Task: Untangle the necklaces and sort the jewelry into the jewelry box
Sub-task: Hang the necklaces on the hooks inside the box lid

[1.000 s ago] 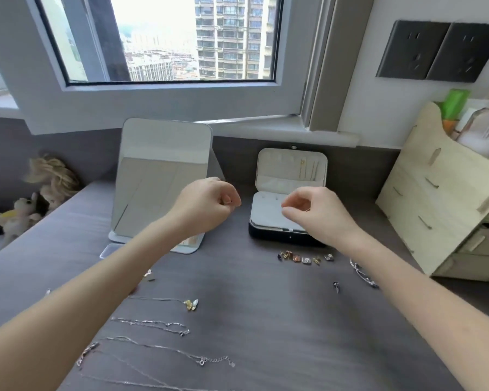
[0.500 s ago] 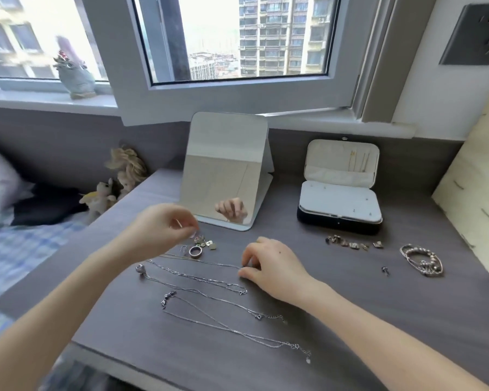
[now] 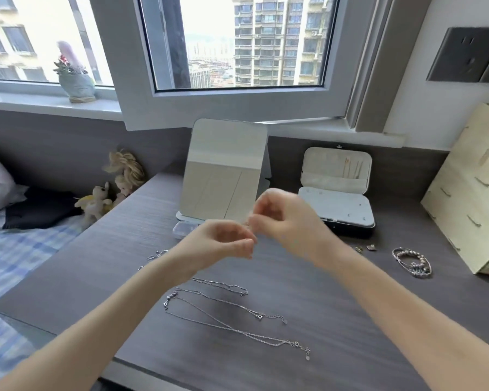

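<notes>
Silver fine-chain necklaces (image 3: 232,307) lie below the curled left hand (image 3: 223,241) and right hand (image 3: 292,224), fingertips nearly meeting; a pinch cannot be told. The open white-lined black jewelry box (image 3: 336,206) stands beyond the right. Knots should be teased, not pulled.

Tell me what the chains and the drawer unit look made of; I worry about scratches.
The chains look like thin silver-toned metal, shiny: fine links glint. The drawer unit looks like pale bare plywood, matte: slotted tabs show, though fibreboard is possible.
</notes>
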Demonstrator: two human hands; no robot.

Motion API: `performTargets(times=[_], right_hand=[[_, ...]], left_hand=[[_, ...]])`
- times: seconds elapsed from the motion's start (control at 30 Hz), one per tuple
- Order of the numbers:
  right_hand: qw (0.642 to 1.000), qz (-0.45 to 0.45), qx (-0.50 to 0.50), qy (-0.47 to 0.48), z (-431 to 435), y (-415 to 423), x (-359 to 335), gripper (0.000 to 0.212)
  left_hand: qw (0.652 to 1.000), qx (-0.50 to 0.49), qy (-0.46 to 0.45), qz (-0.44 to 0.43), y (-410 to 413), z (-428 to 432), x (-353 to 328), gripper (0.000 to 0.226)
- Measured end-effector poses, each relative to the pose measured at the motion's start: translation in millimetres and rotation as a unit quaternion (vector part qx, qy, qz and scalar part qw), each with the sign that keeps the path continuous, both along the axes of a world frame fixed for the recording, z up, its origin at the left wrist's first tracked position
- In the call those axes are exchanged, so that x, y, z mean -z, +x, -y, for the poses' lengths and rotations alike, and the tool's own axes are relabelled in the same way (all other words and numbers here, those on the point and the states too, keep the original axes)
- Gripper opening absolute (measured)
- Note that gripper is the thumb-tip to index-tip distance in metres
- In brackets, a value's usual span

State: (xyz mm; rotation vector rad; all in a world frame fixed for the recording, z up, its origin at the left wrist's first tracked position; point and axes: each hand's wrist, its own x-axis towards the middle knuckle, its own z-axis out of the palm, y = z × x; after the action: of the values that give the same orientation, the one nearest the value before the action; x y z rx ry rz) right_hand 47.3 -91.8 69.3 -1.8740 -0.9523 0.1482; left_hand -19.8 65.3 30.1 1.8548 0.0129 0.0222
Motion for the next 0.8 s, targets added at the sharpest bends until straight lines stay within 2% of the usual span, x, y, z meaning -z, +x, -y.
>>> performTargets(times=[0.07, 0.2, 0.4, 0.57, 0.67, 0.73, 0.77, 0.8], right_hand=[[0.998, -0.042, 0.012, 0.052, 19.5, 0.8, -21.1, 0.009], [0.986, -0.112, 0.04, 0.116, 66.6, 6.8, -44.8, 0.008], [0.96, -0.182, 0.092, 0.194, 132.0, 11.7, -50.3, 0.008], [0.948, -0.217, 0.133, 0.193, 166.6, 8.3, -33.4, 0.012], [0.948, -0.209, 0.145, 0.192, 174.0, 5.7, -29.6, 0.012], [0.957, -0.189, 0.14, 0.17, 171.2, 3.5, -30.8, 0.012], [0.964, -0.176, 0.136, 0.147, 167.9, 2.7, -31.6, 0.013], [0.971, -0.161, 0.131, 0.118, 163.7, 1.9, -32.8, 0.014]], left_hand=[[0.999, -0.005, -0.044, 0.015, 5.0, 5.3, -3.8, 0.007], [0.997, 0.014, -0.076, 0.003, 14.4, 15.5, -3.4, 0.01], [0.997, 0.037, -0.07, -0.017, 31.8, 35.9, -0.5, 0.011], [0.999, 0.029, -0.004, -0.033, 46.2, 43.5, 1.9, 0.011], [0.995, 0.046, 0.082, -0.032, 52.0, 49.3, 1.5, 0.006], [0.976, 0.059, 0.211, 0.01, 54.6, 57.3, 1.7, 0.013], [0.967, 0.068, 0.241, 0.047, 54.7, 65.4, -1.3, 0.02], [0.967, 0.081, 0.23, 0.078, 52.7, 76.5, -7.5, 0.024]])
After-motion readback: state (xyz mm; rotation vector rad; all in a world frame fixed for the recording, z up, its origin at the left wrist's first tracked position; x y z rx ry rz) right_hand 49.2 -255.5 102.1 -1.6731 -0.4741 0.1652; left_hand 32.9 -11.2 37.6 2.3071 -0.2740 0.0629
